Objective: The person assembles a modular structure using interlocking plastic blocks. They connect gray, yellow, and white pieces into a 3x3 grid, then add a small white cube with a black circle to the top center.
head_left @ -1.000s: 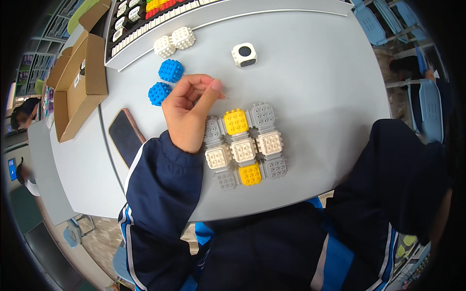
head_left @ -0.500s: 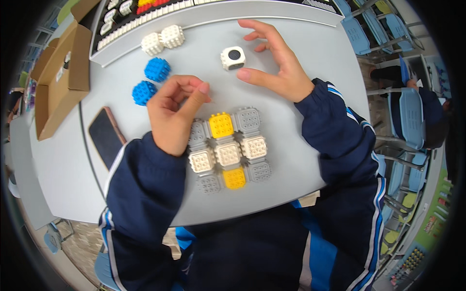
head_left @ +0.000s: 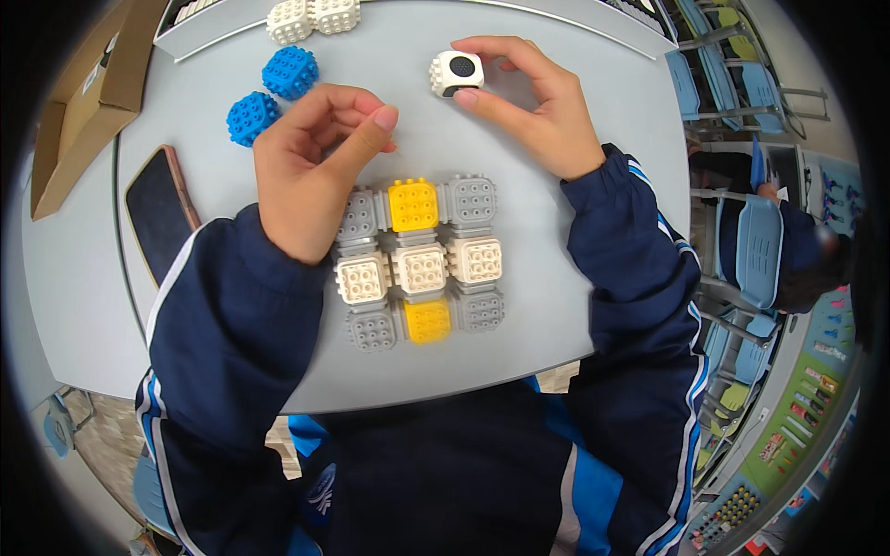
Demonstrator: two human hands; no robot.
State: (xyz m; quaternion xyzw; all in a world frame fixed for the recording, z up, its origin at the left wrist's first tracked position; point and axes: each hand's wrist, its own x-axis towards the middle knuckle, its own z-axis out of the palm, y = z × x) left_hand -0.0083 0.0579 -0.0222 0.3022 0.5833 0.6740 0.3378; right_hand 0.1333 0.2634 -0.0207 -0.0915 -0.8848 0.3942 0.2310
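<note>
At the back of the table, my right hand (head_left: pixel 528 107) has its thumb and fingertips on opposite sides of a white cube block (head_left: pixel 457 74) with black faces and a studded side. My left hand (head_left: pixel 320 153) is loosely closed, thumb against curled fingers, with nothing visible in it. It hovers between two blue studded blocks (head_left: pixel 289 72) and a flat grid of joined cube blocks. The grid has grey blocks (head_left: pixel 473 201) at its corners, a row of cream blocks (head_left: pixel 420 270) across the middle, and yellow blocks (head_left: pixel 413 205) at top and bottom centre. My left hand partly covers its far left corner.
Two joined white studded blocks (head_left: pixel 313 17) lie at the far edge, beside a grey-rimmed tray (head_left: pixel 575 20). A phone (head_left: pixel 158 213) rests on the left, near an open cardboard box (head_left: pixel 102 102). Blue chairs (head_left: pixel 760 236) and another person (head_left: pixel 807 250) are off to the right.
My right hand has closed in on the white cube, its thumb and fingers now touching it. My left hand stays loosely closed. The view has shifted, so the tray shows less.
</note>
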